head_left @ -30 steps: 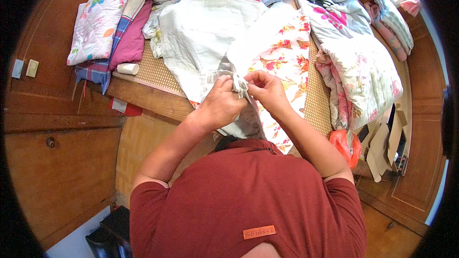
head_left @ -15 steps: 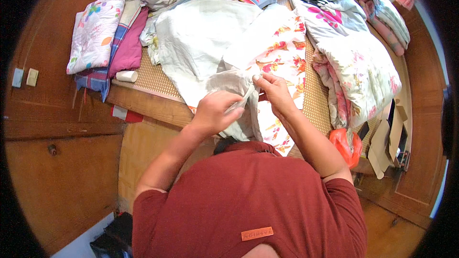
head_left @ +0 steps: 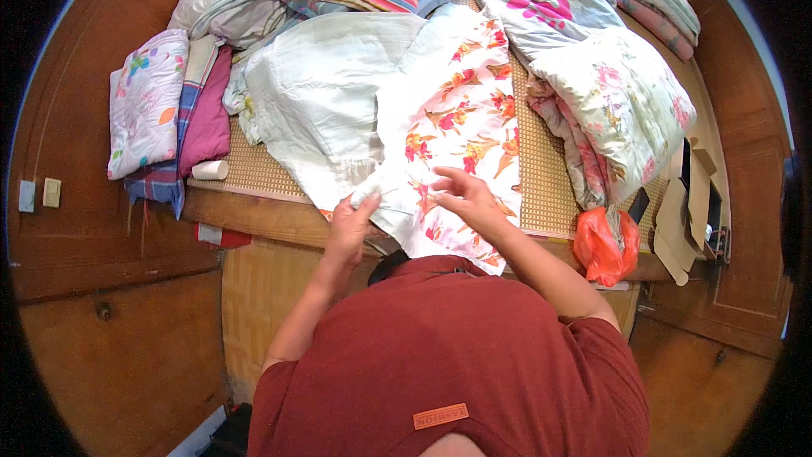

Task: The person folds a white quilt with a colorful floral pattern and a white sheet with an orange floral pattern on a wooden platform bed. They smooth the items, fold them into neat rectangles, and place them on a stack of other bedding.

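Observation:
A thin white garment (head_left: 326, 85) is spread over the woven mat, with gathered fabric near its lower edge. My left hand (head_left: 347, 224) pinches that lower edge between thumb and fingers. Beside the white part lies white cloth with red and orange flowers (head_left: 474, 152); whether the two are one piece I cannot tell. Above the flowered cloth is my right hand (head_left: 469, 199), its fingers apart and holding nothing.
A wooden-edged bed with a woven mat (head_left: 541, 165) carries the cloth. Folded bedding (head_left: 148, 106) is stacked at left, with a small white roll (head_left: 210, 170) below. At right are a floral quilt (head_left: 622, 97), a red plastic bag (head_left: 606, 245) and an opened cardboard box (head_left: 677, 237).
My right hand has let go of the bunched white fabric and opened. My left hand has moved down and left and now pinches the garment's edge. The fabric lies flatter, and the view has shifted.

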Demonstrator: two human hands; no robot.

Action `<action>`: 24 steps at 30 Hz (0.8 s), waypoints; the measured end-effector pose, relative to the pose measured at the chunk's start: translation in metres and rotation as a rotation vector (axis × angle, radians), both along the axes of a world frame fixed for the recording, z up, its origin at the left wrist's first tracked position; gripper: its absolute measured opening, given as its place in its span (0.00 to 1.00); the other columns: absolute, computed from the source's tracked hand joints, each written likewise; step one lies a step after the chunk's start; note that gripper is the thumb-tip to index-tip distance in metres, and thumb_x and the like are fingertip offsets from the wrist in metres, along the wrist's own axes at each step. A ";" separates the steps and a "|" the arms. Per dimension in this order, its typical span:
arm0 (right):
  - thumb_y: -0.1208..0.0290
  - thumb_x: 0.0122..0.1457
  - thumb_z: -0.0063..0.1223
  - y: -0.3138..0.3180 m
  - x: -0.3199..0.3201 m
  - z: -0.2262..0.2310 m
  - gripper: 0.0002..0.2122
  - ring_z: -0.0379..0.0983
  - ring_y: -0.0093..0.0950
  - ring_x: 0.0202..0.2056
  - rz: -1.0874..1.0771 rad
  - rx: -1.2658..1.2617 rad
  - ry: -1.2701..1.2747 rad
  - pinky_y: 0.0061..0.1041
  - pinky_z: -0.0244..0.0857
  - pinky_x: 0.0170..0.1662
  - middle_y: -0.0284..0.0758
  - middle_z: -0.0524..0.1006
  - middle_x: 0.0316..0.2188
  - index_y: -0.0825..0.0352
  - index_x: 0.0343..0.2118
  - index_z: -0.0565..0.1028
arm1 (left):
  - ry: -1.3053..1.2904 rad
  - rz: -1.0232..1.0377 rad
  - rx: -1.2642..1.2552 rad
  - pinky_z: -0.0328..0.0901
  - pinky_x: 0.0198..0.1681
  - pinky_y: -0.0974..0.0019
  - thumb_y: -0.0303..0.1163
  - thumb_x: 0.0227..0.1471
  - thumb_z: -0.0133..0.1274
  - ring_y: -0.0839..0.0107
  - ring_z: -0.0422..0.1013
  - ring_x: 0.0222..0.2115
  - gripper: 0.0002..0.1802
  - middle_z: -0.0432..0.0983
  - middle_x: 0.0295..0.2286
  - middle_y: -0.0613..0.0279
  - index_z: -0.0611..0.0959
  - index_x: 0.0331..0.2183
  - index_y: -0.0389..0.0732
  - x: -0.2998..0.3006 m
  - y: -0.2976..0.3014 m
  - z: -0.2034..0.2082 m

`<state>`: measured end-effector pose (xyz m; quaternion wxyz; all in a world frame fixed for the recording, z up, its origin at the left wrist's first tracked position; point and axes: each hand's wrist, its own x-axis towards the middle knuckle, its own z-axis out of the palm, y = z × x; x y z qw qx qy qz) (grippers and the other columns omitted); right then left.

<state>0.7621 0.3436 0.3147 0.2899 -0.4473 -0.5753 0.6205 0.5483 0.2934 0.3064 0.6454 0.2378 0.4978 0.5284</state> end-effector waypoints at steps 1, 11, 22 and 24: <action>0.70 0.44 0.55 -0.004 0.028 -0.033 0.25 0.69 0.26 0.36 -0.098 0.150 -0.182 0.24 0.64 0.38 0.40 0.72 0.36 0.68 0.47 0.64 | -0.022 0.034 -0.004 0.68 0.19 0.72 0.31 0.49 0.47 0.73 0.71 0.24 0.16 0.72 0.30 0.60 0.70 0.40 0.33 0.001 0.004 0.013; 0.60 0.37 0.61 -0.161 0.144 -0.206 0.29 0.70 0.28 0.29 -0.332 -0.389 -0.360 0.25 0.64 0.33 0.42 0.74 0.29 0.70 0.43 0.66 | -0.313 0.102 0.162 0.60 0.48 0.58 0.31 0.50 0.45 0.63 0.64 0.44 0.24 0.65 0.44 0.52 0.62 0.47 0.31 -0.011 0.036 0.088; 0.63 0.50 0.49 -0.046 0.134 -0.183 0.15 0.69 0.25 0.30 -0.796 -0.405 0.086 0.24 0.64 0.33 0.35 0.73 0.32 0.68 0.37 0.71 | -0.332 0.107 0.207 0.66 0.39 0.60 0.34 0.50 0.44 0.62 0.68 0.38 0.20 0.69 0.39 0.53 0.67 0.44 0.34 0.008 0.105 0.149; 0.58 0.56 0.38 0.019 0.124 -0.078 0.20 0.70 0.33 0.35 -0.940 -0.502 0.434 0.32 0.64 0.41 0.42 0.71 0.37 0.73 0.42 0.66 | -0.252 0.130 0.250 0.66 0.39 0.60 0.32 0.50 0.44 0.62 0.68 0.38 0.17 0.70 0.38 0.53 0.68 0.41 0.34 -0.033 0.155 0.146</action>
